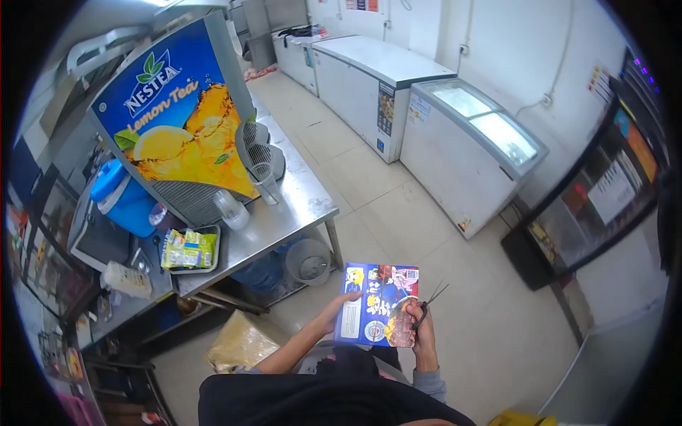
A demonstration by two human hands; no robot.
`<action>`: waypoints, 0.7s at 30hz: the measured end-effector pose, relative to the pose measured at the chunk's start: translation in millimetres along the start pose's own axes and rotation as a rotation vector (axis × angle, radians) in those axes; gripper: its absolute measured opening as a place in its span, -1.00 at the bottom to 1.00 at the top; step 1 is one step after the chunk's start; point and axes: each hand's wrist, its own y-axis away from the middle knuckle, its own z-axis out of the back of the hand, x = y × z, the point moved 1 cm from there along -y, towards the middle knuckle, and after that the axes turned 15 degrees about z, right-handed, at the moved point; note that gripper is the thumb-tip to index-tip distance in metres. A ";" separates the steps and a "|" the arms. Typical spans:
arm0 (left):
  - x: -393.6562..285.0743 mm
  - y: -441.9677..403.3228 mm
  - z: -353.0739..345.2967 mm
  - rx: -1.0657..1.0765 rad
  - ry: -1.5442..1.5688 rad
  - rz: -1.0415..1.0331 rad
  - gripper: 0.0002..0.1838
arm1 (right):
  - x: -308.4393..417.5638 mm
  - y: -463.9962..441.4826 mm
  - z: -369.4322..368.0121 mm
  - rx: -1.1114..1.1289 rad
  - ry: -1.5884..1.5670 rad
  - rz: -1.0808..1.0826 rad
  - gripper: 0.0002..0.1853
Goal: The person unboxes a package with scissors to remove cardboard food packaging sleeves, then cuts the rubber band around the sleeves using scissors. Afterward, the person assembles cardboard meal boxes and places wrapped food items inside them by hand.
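A flat blue food packet (375,307), printed with a meat picture and large white characters, is held in front of my body. My left hand (330,312) grips its left edge, the thumb lying on the printed face. On the opposite side, my right hand (422,325) is closed around the dark handles of a pair of scissors (434,295) and touches the packet's right edge. The thin blades point up and to the right, past the packet. Whether the packet is a box or a bag I cannot tell.
A steel table (284,220) at left bears a lemon tea dispenser (181,106), plastic cups (231,209) and a tray of yellow-green sachets (190,248). Chest freezers (455,149) line the far wall. A dark glass-front cabinet (582,206) stands right. Below left sits a wrapped yellowish carton (245,341).
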 end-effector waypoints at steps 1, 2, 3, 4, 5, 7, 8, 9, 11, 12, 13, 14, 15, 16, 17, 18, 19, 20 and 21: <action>-8.9 -11.7 -7.4 0.005 0.028 -0.018 -0.51 | 7.5 -20.2 2.7 0.021 -0.010 -0.025 -0.68; -15.4 -24.8 -14.4 0.002 0.049 -0.035 -0.51 | 14.2 -40.9 7.1 0.044 0.001 -0.035 -0.68; -20.6 -39.2 -19.8 -0.034 0.082 -0.064 -0.51 | 20.1 -63.0 10.9 0.073 -0.001 -0.060 -0.68; -21.8 -52.8 -23.8 -0.074 0.122 -0.086 -0.51 | 24.9 -81.2 17.0 0.097 -0.001 -0.095 -0.68; -27.2 -64.5 -29.0 -0.056 0.151 -0.074 -0.50 | 28.3 -101.2 22.7 0.136 -0.022 -0.126 -0.68; -36.5 -86.5 -45.6 -0.087 0.193 -0.102 -0.50 | 44.6 -135.1 32.6 0.161 0.036 -0.169 -0.68; -43.7 -93.8 -57.3 -0.112 0.208 -0.117 -0.49 | 53.4 -149.7 34.5 0.166 0.081 -0.194 -0.68; -52.2 -101.9 -68.6 -0.125 0.216 -0.101 -0.50 | 62.0 -164.4 35.2 0.167 0.092 -0.174 -0.67; -67.7 -125.5 -89.3 -0.132 0.234 -0.147 -0.50 | 75.2 -200.4 43.8 0.197 0.128 -0.152 -0.66; -75.0 -135.3 -98.8 -0.141 0.247 -0.180 -0.50 | 79.8 -217.0 46.6 0.213 0.160 -0.133 -0.65; -82.3 -144.4 -107.0 -0.144 0.264 -0.190 -0.51 | 84.9 -235.1 48.6 0.229 0.169 -0.149 -0.65; -88.9 -151.4 -113.5 -0.152 0.292 -0.195 -0.51 | 90.6 -255.3 49.8 0.294 0.145 -0.189 -0.64; -96.0 -158.2 -118.6 -0.169 0.316 -0.201 -0.51 | 94.6 -273.0 48.9 0.361 0.123 -0.229 -0.64; -107.4 -165.3 -123.1 -0.183 0.338 -0.213 -0.51 | 96.6 -290.8 44.4 0.383 0.138 -0.245 -0.64; -117.8 -168.1 -128.0 -0.163 0.372 -0.256 -0.52 | 97.6 -307.0 38.5 0.408 0.178 -0.222 -0.64; -129.1 -170.5 -130.6 -0.169 0.398 -0.269 -0.52 | 97.7 -322.8 30.5 0.434 0.215 -0.199 -0.64; -139.8 -171.9 -131.9 -0.176 0.437 -0.299 -0.52 | 99.8 -336.4 20.2 0.460 0.230 -0.232 -0.64; -149.5 -173.6 -131.0 -0.186 0.475 -0.329 -0.52 | 99.6 -350.1 9.3 0.482 0.239 -0.252 -0.64; -158.2 -177.7 -125.7 -0.239 0.465 -0.343 -0.49 | 97.7 -362.9 -2.5 0.520 0.221 -0.270 -0.63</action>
